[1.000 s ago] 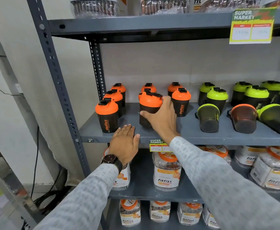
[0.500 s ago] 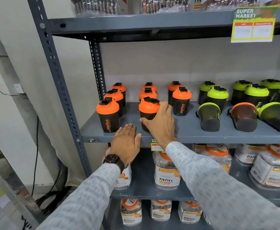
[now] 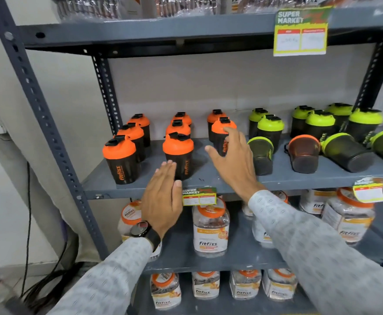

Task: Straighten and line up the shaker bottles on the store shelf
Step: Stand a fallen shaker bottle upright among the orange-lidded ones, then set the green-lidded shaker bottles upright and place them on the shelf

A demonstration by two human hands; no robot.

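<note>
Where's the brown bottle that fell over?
The brown bottle lies on its side on the middle shelf, right of centre, between two tipped green bottles.

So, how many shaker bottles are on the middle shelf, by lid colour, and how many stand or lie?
Standing black shaker bottles with orange lids: 8
Lying shaker bottle with orange lid: 1
Standing black shaker bottles with green lids: 6
Lying shaker bottles with green lids: 3 (one cut off by the picture's right edge)
Total: 18

Orange-lid shakers (image 3: 178, 155) upright; green-lid shakers (image 3: 345, 151) partly toppled, right.
</note>
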